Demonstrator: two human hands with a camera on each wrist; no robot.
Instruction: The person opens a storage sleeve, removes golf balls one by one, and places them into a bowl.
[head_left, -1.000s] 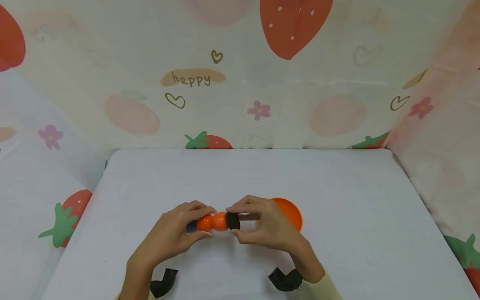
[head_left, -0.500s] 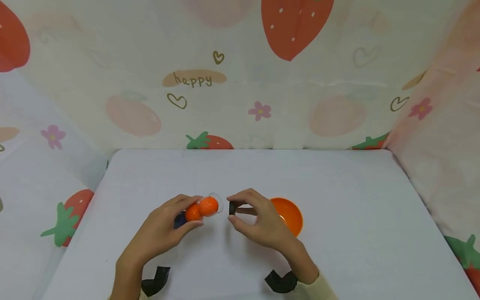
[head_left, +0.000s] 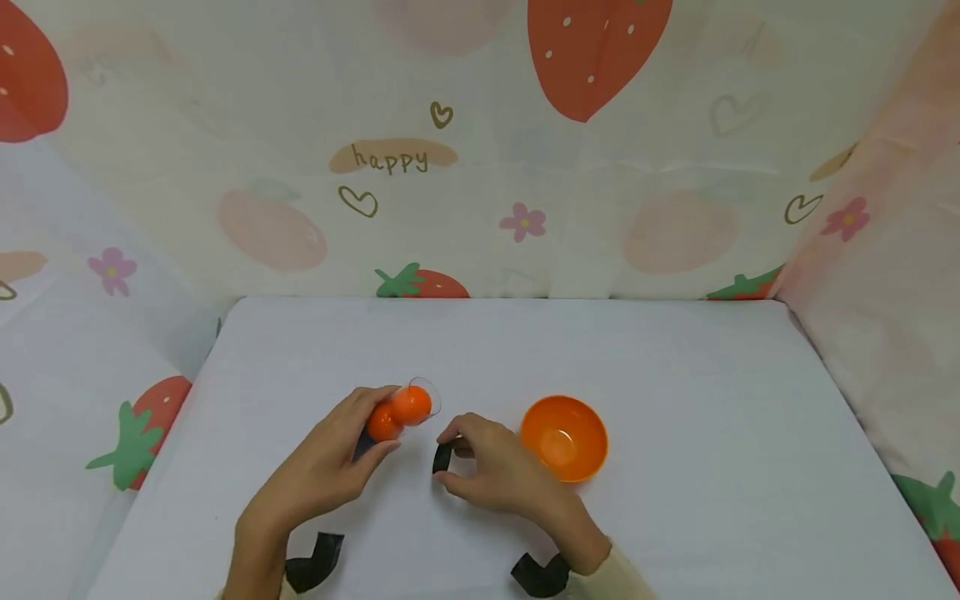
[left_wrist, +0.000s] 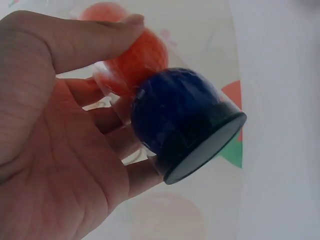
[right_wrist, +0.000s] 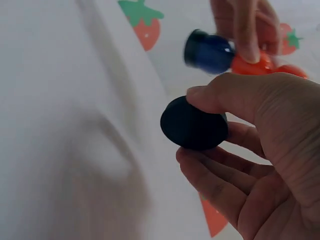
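My left hand grips a clear plastic tube, tilted with its open end up and to the right. Inside it sit two orange balls and, at the lower end, a blue ball. A dark base closes that end, as the left wrist view shows. Between thumb and fingers my right hand pinches a round black cap, apart from the tube and below its open end.
An orange bowl stands on the white table, just beyond my right hand. Patterned cloth walls with strawberries border the table behind and at both sides. Black bands show at both wrists.
My right hand has drawn the black cap off the tube, then moved it down and slightly left. My left hand has shifted left and tilted the tube's open end upward. More of the bowl shows.
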